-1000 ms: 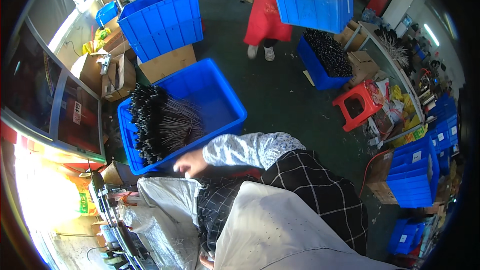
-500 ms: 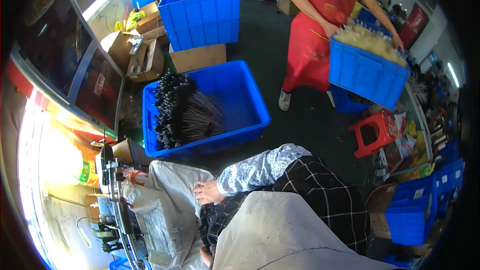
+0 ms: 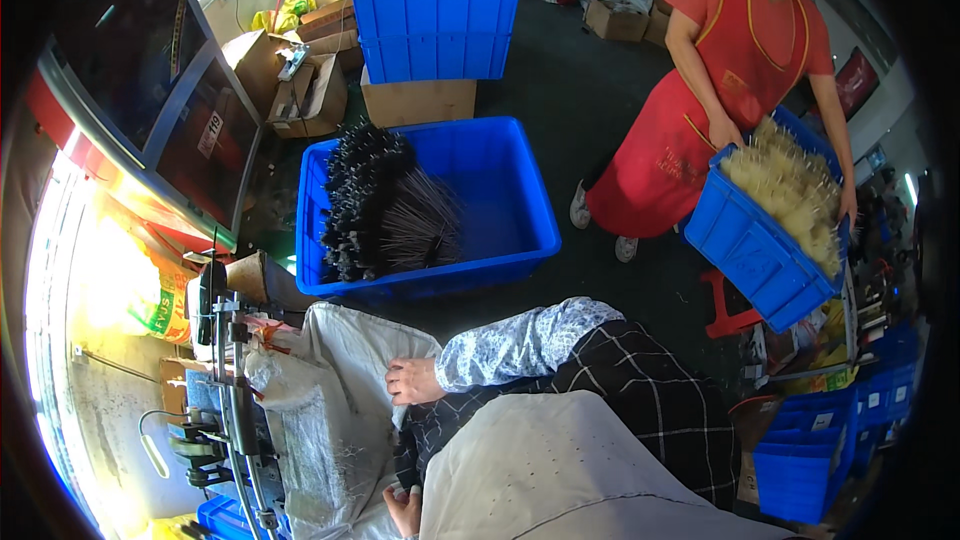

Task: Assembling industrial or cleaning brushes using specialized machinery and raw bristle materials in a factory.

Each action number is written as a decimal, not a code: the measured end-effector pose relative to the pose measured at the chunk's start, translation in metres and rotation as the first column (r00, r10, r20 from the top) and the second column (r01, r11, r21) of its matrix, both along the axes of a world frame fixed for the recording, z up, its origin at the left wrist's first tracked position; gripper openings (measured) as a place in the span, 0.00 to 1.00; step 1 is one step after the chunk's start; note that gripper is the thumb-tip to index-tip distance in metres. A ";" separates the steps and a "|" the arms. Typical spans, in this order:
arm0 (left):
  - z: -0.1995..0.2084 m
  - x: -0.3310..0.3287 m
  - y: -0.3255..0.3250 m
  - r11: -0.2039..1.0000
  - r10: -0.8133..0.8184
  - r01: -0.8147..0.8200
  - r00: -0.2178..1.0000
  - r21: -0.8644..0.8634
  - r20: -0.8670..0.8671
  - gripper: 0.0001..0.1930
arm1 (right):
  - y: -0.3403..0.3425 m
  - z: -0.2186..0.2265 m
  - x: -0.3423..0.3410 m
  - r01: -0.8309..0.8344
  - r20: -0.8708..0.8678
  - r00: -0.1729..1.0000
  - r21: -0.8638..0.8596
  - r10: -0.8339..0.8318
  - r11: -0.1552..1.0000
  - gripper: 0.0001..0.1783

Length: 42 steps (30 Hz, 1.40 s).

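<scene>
My right hand (image 3: 413,381) rests on the edge of a whitish woven sheet (image 3: 340,370), beside my dark checked apron (image 3: 640,390). Its fingers lie slightly bent over the cloth, with nothing visible in them. Lower down, my left hand (image 3: 403,510) shows only in part beside the grey-white cap fabric (image 3: 570,470). Its fingers look loosely apart near the sheet, and the rest is hidden. A small machine with metal rods (image 3: 238,410) stands left of the sheet. Beyond it, a blue bin (image 3: 505,200) holds bundles of thin dark-tipped brushes (image 3: 365,200).
A co-worker in a red apron (image 3: 660,155) carries a blue crate (image 3: 765,255) of pale bristly pieces (image 3: 785,185) at the right. Stacked blue bins (image 3: 435,20) stand on a carton (image 3: 420,102) behind. A red stool (image 3: 725,305) and blue boxes (image 3: 800,460) are at right.
The view has shifted slightly. The co-worker has come nearer on the right, and the crate is lower and more tilted. My right hand stays on the sheet; more of my left hand shows.
</scene>
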<state>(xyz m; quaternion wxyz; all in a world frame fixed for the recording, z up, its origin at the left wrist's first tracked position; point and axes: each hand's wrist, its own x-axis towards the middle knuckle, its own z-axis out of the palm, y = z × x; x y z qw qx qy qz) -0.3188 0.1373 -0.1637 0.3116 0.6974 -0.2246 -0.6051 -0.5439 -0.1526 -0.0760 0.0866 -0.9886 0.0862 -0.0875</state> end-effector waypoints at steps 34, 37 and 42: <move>-0.004 -0.017 0.010 0.933 0.241 -0.170 0.949 -0.317 0.201 0.08 | -0.185 -0.128 0.251 0.597 -0.314 0.798 0.527 -0.514 0.605 0.16; 0.005 -0.020 0.004 0.930 0.250 -0.190 0.954 -0.314 0.163 0.07 | -0.186 -0.124 0.242 0.582 -0.322 0.808 0.563 -0.492 0.586 0.16; 0.030 -0.027 -0.009 0.944 0.245 -0.197 0.956 -0.265 0.162 0.07 | -0.181 -0.117 0.230 0.548 -0.338 0.833 0.618 -0.439 0.563 0.16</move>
